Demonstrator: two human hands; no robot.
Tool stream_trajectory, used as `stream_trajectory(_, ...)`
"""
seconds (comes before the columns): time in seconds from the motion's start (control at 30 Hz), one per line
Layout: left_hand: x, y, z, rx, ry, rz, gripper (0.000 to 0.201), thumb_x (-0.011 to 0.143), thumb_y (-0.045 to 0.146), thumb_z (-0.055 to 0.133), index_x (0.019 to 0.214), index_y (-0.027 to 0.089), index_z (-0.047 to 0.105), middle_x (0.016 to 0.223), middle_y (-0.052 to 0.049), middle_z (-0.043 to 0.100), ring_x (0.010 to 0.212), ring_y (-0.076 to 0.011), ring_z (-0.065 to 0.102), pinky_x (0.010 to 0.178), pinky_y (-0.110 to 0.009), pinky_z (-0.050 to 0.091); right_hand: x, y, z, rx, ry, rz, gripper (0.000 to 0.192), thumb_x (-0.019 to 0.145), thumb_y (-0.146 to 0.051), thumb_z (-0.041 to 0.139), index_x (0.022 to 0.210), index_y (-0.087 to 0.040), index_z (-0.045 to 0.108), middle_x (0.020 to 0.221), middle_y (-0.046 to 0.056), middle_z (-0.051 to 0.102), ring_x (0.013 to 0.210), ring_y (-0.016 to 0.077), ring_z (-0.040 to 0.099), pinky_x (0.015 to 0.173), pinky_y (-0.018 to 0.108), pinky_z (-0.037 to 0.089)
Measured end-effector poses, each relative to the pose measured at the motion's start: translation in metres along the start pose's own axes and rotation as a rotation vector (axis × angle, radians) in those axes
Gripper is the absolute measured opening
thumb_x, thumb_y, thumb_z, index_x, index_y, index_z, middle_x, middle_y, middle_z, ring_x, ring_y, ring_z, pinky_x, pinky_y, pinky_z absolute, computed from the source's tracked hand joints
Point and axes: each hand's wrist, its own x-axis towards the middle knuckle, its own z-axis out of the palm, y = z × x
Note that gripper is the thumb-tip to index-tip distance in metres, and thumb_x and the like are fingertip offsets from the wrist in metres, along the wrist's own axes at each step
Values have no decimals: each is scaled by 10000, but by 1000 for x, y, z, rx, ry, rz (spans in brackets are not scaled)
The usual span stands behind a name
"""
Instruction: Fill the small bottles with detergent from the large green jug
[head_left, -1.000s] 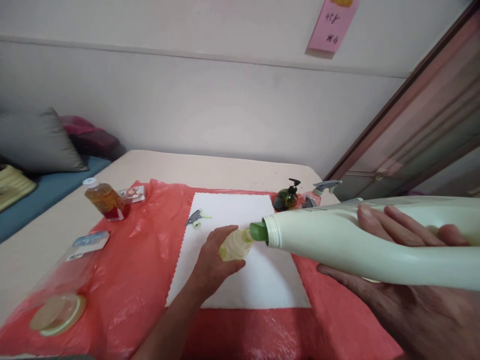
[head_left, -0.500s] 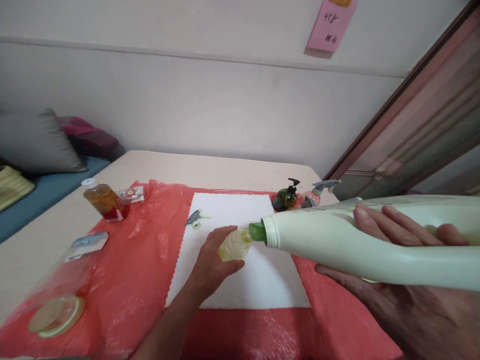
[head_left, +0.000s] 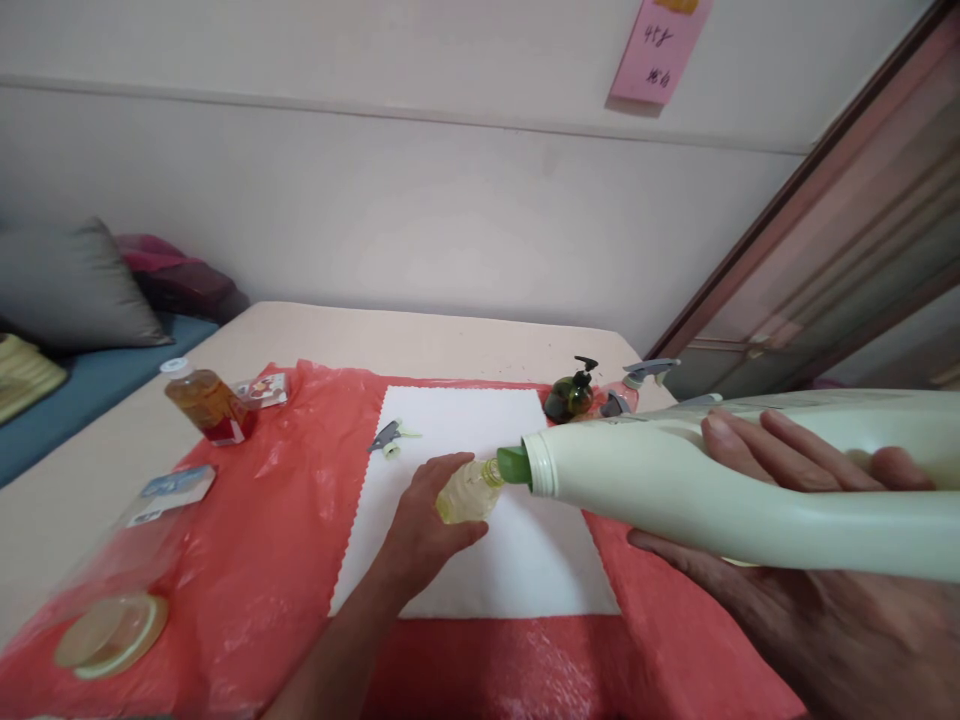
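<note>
My left hand point(head_left: 431, 510) is wrapped round a small clear yellowish spray bottle point(head_left: 472, 492), tilted with its open neck to the right. Against that neck rests the green pouring spout point(head_left: 514, 464) of a large pale green detergent jug point(head_left: 637, 470), which lies nearly level in the air. My right hand point(head_left: 795, 480) grips the jug, fingers over its top and thumb beneath. Beyond the left hand, a grey and pale green trigger spray head point(head_left: 390, 440) lies on the white cloth point(head_left: 517, 560). I cannot make out any liquid stream at the spout.
Red plastic sheeting point(head_left: 277, 530) covers much of the table. At the back right stand a dark green pump bottle point(head_left: 571, 395) and another spray bottle point(head_left: 630, 390). To the left are an amber drink bottle point(head_left: 206, 400), a flat packet point(head_left: 172, 492) and a round lidded container point(head_left: 112, 635).
Both hands, the small bottle and the jug keep almost the same positions. The whole view has shifted very slightly.
</note>
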Motion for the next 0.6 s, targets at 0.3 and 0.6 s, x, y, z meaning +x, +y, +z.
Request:
stream_trajectory(0.3, 0, -2, 1, -11, -1, 3, 644, 693, 190, 753, 1293, 319, 557, 1344, -51, 548, 1227, -277, 517, 1048, -486, 408, -1, -2, 1, -15, -12, 13, 722, 847, -634, 553, 1457, -269, 424, 1276, 120, 664, 1293, 346, 537, 1138, 607, 277)
stream_trajectory(0.6, 0, -3, 0, 3, 9, 8, 640, 682, 198, 760, 1283, 304, 568, 1329, -54, 563, 1229, -283, 514, 1059, -482, 389, 1, -4, 0, 1, 3, 8, 721, 855, -617, 556, 1471, -276, 403, 1302, 121, 648, 1299, 345, 529, 1136, 603, 280)
